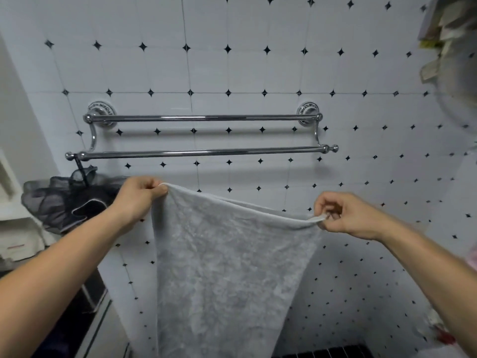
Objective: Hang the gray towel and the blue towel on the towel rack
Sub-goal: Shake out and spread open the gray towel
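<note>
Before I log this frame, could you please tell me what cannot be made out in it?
- Blue towel: not in the head view, so its place is unknown.
- Gray towel: its lower end is cut off by the bottom edge.
- Items at upper right: blurred and cut by the edge.
- Black mesh on the rack's left end: partly behind the left hand.
- Right hand: clear.
</note>
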Demonstrator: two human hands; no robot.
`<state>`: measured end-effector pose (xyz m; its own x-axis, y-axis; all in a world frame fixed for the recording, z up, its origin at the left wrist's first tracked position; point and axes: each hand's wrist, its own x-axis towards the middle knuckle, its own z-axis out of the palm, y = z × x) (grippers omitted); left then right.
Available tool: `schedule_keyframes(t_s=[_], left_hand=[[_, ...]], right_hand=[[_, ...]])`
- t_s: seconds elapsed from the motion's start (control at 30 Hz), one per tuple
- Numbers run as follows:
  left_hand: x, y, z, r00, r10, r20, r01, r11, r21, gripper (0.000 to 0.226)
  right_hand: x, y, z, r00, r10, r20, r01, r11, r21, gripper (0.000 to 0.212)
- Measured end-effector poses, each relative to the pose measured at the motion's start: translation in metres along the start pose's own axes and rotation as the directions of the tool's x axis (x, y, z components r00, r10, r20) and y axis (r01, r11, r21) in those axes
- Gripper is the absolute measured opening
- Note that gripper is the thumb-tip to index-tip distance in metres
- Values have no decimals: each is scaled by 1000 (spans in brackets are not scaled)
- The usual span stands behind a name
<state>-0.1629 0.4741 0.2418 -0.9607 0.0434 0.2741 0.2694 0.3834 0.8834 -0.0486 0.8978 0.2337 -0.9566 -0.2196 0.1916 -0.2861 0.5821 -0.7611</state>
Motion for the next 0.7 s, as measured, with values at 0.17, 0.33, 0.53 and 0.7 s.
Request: schedule_keyframes(t_s=[0.17,0.33,0.53,0.7], left_hand=[[-4,-3,0,997,-8,-74,10,999,32,24],[-1,-4,-2,995,-7,-95,15,997,79,24],[11,-12,-10,986,-60,-156,74,994,85,26],[14,-21,-21,985,-63,-162,74,995,62,26]], right_hand=[[11,19,-11,995,11,96,-9,1000,-19,15],[11,19,-6,955,43,293,-64,996,62,11],[14,10,22,945,-59,322,-156,784,601,17],[18,-5,33,956,-2,292,-61,977,206,17]])
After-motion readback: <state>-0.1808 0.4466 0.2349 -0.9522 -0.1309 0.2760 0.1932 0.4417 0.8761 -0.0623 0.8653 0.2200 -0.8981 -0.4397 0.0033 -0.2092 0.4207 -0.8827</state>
